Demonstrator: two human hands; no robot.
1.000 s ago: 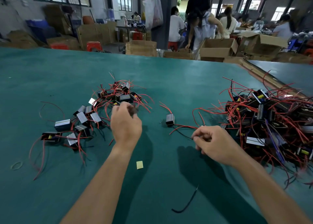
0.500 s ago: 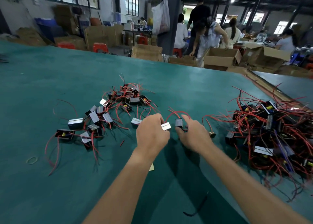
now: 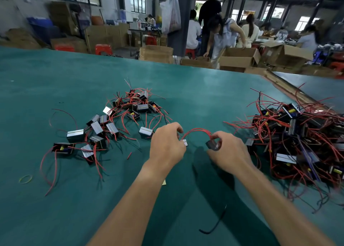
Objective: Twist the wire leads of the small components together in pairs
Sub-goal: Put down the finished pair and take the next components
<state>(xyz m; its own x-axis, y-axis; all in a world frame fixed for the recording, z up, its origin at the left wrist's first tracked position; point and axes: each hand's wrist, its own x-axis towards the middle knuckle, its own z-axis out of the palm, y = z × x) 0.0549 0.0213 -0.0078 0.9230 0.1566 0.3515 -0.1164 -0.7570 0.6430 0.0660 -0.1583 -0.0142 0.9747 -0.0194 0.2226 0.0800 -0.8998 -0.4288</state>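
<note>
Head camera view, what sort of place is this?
Probably a small electronics assembly workshop: a big green worktable carries heaps of red-wired components, open cardboard boxes stand behind it, and other workers are busy among them.

left hand [image 3: 166,147] pinching, right hand [image 3: 228,152] gripping

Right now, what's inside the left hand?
A small silver-faced component peeks out from the left hand. Red wires arch from there to the black component that the right hand holds. The hand covers the rest of it.
</note>
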